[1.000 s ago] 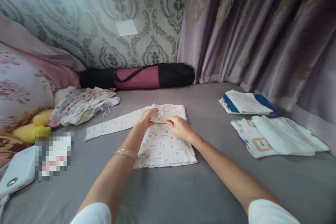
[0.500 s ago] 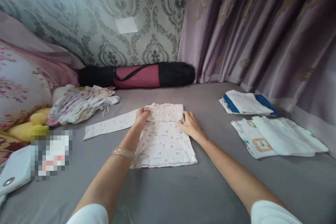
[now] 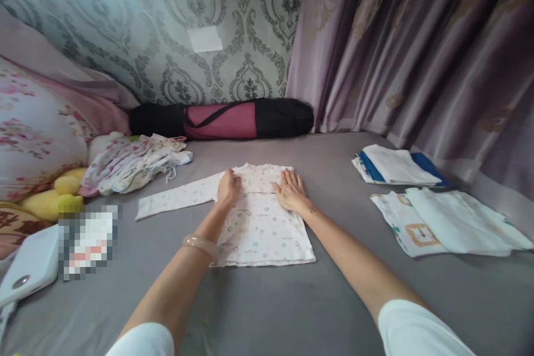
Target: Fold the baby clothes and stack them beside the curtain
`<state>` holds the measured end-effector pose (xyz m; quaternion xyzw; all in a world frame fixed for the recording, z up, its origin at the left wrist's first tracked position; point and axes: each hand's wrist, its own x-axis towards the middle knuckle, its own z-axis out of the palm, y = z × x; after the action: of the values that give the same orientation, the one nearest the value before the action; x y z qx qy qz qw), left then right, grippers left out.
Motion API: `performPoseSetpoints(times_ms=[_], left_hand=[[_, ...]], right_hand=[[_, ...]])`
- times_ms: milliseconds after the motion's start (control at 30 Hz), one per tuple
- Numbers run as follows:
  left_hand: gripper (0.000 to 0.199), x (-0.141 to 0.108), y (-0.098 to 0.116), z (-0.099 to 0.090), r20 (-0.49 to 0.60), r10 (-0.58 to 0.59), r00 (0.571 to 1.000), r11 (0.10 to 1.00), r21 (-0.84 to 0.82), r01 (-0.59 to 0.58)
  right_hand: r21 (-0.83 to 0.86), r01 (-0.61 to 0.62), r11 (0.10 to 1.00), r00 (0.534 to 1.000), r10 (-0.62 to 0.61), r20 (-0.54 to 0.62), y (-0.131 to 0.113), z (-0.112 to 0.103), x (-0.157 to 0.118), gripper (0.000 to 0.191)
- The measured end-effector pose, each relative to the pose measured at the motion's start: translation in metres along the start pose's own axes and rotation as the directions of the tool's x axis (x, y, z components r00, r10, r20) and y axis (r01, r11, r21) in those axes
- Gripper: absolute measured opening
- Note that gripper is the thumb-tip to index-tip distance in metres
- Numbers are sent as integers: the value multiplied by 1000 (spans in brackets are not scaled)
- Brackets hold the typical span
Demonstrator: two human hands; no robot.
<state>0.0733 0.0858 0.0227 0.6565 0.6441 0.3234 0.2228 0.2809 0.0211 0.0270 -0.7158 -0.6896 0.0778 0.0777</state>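
Right hand (image 3: 291, 192) lies outspread on the shirt (image 3: 262, 233), left hand (image 3: 228, 188) curled there, grip unclear.

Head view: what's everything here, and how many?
garment: 1, white printed, centre
folded piles: 2, mostly white, right
clothes heap: 1, pale, left
long bag: 1, black-maroon, back
floral pillow: 1, white-pink, left
plush item: 1, yellow, left
device: 1, white, left
blurred item: 1, whitish, left
wall: 1, grey, back
rectangle: 1, white, on wall
curtain: 1, purple, right
bedsheet: 1, grey, beneath
bracelet: 1, pale, left arm
hands: 2, bare, on garment
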Motion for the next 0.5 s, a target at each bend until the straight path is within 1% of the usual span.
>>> performPoseSetpoints(times_ms=[133,267,400,467,500], left_hand=[[27,4,-7,-1,-19,65,998,996,71,-63],[26,2,-7,-3,6,60,998,978,199,-60],[29,-2,2,-7,76,-5,997,929,370,-24],[35,-4,10,-9,61,4,998,896,444,-31],[38,-6,14,-9,45,34,998,884,464,-51]], right_hand=[[-47,18,999,1000,-18,5,3,5,0,69],[-69,19,997,1000,-19,4,4,6,0,70],[-78,14,997,1000,-12,19,4,6,1,70],[-81,2,997,999,2,39,3,4,2,69],[-85,-8,996,999,11,44,1,2,2,68]])
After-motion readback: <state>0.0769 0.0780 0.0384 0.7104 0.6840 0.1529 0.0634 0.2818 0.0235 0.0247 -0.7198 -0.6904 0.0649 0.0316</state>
